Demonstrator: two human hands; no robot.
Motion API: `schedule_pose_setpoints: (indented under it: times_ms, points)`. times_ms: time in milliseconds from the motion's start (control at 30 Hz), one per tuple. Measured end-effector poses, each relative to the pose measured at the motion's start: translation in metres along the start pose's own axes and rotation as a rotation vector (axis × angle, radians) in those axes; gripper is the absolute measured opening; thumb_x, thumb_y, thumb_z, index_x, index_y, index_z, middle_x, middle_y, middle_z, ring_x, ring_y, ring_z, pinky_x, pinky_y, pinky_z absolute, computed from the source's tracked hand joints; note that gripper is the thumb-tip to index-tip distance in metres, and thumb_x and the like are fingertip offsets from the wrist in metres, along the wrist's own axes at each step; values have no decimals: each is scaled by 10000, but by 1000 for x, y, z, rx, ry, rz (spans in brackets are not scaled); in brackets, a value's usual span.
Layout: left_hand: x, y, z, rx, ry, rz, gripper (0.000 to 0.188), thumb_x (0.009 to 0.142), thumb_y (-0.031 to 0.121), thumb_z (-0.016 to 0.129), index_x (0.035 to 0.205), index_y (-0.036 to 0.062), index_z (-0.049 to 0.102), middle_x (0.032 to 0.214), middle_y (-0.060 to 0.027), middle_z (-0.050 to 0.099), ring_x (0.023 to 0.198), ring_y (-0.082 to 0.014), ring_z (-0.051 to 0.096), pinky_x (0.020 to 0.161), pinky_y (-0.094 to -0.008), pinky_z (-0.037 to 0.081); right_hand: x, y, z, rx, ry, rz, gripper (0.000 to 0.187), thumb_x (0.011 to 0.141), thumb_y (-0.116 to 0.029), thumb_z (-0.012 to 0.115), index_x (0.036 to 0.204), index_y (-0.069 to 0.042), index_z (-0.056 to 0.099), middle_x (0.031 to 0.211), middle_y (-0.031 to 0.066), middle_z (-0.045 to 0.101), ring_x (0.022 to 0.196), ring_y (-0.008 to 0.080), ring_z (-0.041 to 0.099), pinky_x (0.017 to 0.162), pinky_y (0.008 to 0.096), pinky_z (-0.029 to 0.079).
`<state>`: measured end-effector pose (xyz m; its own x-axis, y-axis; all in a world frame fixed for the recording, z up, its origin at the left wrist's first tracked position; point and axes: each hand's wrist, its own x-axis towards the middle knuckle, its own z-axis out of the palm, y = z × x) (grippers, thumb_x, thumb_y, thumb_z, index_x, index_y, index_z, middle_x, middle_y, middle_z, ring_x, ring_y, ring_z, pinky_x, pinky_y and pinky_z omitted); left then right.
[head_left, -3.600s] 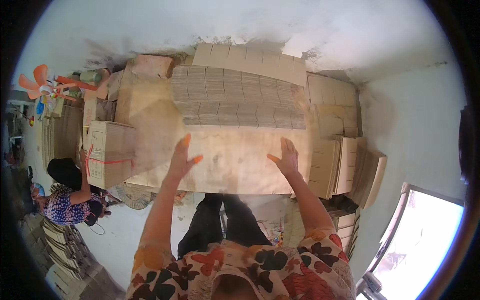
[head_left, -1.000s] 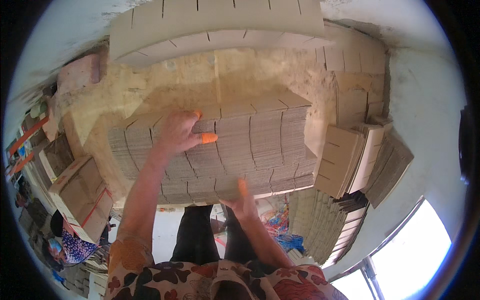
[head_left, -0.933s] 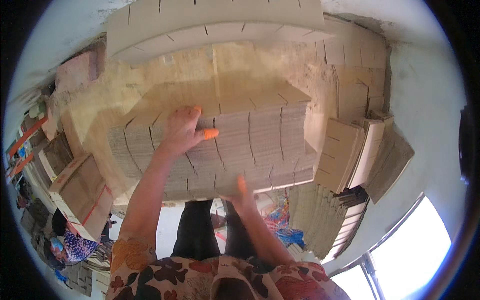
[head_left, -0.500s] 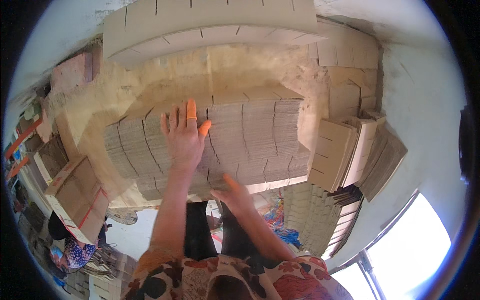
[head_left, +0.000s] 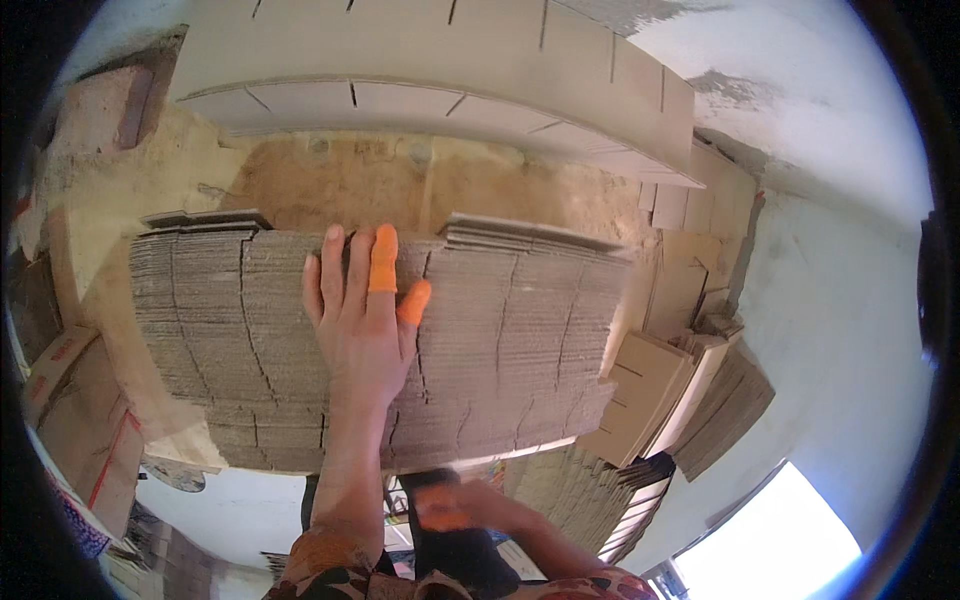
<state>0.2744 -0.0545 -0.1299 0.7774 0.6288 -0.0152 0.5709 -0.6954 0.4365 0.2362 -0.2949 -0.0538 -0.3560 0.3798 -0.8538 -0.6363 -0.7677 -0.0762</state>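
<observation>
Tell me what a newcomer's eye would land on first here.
A big stack of slotted cardboard sheets fills the middle, with the left hand laid on it, bright orange covers on thumb and index finger. Below the stack's near edge, the right hand is a blur. At lower right, an opening glares white.

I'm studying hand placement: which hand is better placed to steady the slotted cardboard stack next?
Probably the left hand: it lies against the cardboard stack, while the blurred right hand is over the black trousers, seemingly off the stack.
</observation>
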Motion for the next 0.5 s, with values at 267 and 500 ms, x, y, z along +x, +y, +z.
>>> schedule_pose_setpoints:
  times_ms: [267, 500]
  points:
    - [2, -5, -3, 22, 22, 5, 570, 885, 399, 555, 1310, 30, 467, 1315, -148, 480, 1301, -352, 363, 1068, -526, 244, -53, -265, -111, -1400, 1299, -1255, 569, 795, -106, 714, 1310, -26, 487, 1299, 162, 527, 1190, 281, 512, 997, 389, 410]
    - [-1, -1, -6, -10, -4, 19, 583, 884, 386, 560, 1335, 37, 443, 1346, -147, 453, 1313, -349, 347, 1084, -533, 223, 15, -315, -130, -2002, 1221, -1180, 396, 755, -128, 629, 1141, -50, 582, 995, 101, 589, 955, 272, 562, 864, 404, 456]
